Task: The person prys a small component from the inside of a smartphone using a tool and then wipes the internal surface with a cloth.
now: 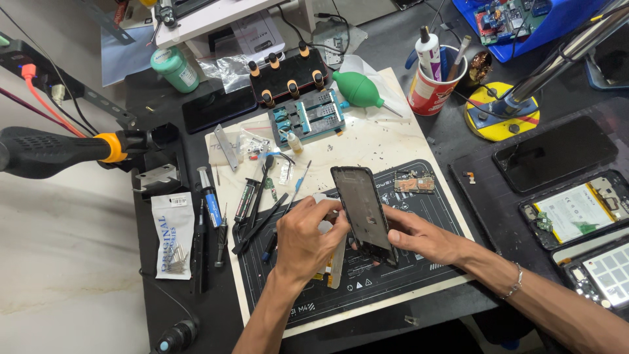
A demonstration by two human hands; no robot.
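Observation:
A black phone frame (pixel 362 206) stands tilted on its long edge over the dark work mat (pixel 432 216). My right hand (pixel 419 237) grips its lower right side with thumb and fingers. My left hand (pixel 308 236) rests to the left of the frame, fingers curled on a pale flat part (pixel 335 265) lying on the mat; what exactly it pinches is hidden. A small circuit board (pixel 414 182) lies on the mat behind the frame.
Screwdrivers and tweezers (pixel 252 210) lie left of the mat. A blue board holder (pixel 308 117), green air blower (pixel 359 90) and red cup of tools (pixel 432 88) stand at the back. Opened phones (pixel 576 210) lie at the right. A black-handled tool (pixel 59 152) juts in at left.

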